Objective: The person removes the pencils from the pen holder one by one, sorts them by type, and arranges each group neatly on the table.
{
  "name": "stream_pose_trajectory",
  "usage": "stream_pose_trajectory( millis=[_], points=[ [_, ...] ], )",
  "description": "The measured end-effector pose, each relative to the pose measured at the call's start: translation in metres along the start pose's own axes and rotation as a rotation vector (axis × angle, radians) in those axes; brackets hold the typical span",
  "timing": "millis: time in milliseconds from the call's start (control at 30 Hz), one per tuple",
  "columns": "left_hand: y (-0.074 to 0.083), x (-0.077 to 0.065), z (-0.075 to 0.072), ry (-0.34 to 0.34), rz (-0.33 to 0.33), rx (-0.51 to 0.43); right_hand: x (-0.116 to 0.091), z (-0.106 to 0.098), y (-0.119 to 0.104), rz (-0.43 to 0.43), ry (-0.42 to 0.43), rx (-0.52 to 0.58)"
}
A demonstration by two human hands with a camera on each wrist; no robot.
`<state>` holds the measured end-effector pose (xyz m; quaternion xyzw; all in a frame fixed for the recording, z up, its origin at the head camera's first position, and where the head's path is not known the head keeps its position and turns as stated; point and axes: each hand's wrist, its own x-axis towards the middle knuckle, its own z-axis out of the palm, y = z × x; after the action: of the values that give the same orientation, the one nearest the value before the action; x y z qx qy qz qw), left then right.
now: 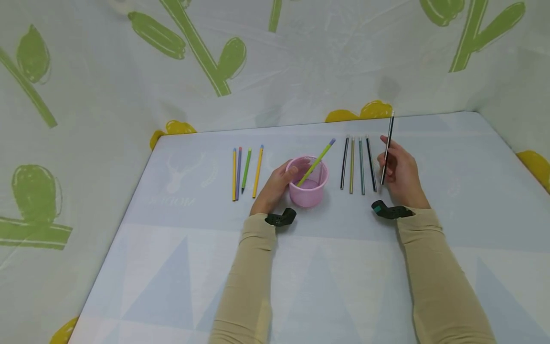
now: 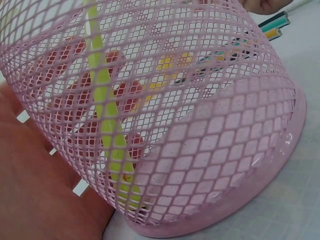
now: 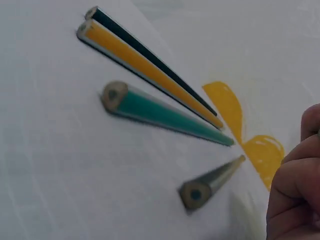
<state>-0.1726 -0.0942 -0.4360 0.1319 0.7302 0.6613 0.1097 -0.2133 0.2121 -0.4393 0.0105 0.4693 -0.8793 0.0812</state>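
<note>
My left hand (image 1: 273,189) is wrapped round the side of a pink mesh pencil cup (image 1: 307,197), which is slightly tilted. In the cup leans one yellow-green pencil (image 1: 319,160) with a purple end. The left wrist view shows the fingers through the mesh (image 2: 220,150). My right hand (image 1: 404,174) pinches a dark pencil (image 1: 390,131) and holds it nearly upright, right of the cup. Beside that hand lie several pencils: two dark ones (image 1: 344,165), an olive-yellow one (image 1: 352,167) and a teal one (image 1: 361,167). The right wrist view shows only part of the hand (image 3: 297,195).
Left of the cup, several pencils lie in a loose row: two yellow ones (image 1: 258,172), a purple one (image 1: 238,174) and a green one (image 1: 246,169). The pale table (image 1: 172,267) meets a wall covering (image 1: 301,71) with green and yellow prints.
</note>
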Motion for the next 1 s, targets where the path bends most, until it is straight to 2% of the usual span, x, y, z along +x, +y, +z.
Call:
stream_pose_trajectory(
  millis=[200,400,533,600,800,1000],
  points=[
    [-0.005,0.002,0.000,0.015,0.009,-0.005,-0.002,-0.009,-0.006,0.062,0.078,-0.234],
    [-0.002,0.002,0.002,0.006,-0.004,-0.024,-0.001,-0.010,-0.005,0.047,0.103,-0.313],
    [-0.003,0.001,0.001,0.012,0.005,-0.013,0.000,-0.012,-0.004,0.049,0.104,-0.411],
    [-0.003,0.001,0.001,0.016,0.007,-0.005,0.001,-0.013,-0.003,0.058,0.113,-0.520],
    [-0.004,0.003,0.000,0.015,0.028,0.036,0.003,-0.015,-0.003,0.111,0.161,-0.983],
    [-0.003,0.003,0.001,0.027,0.039,0.052,0.005,-0.015,-0.003,0.103,0.154,-1.155]
  ],
)
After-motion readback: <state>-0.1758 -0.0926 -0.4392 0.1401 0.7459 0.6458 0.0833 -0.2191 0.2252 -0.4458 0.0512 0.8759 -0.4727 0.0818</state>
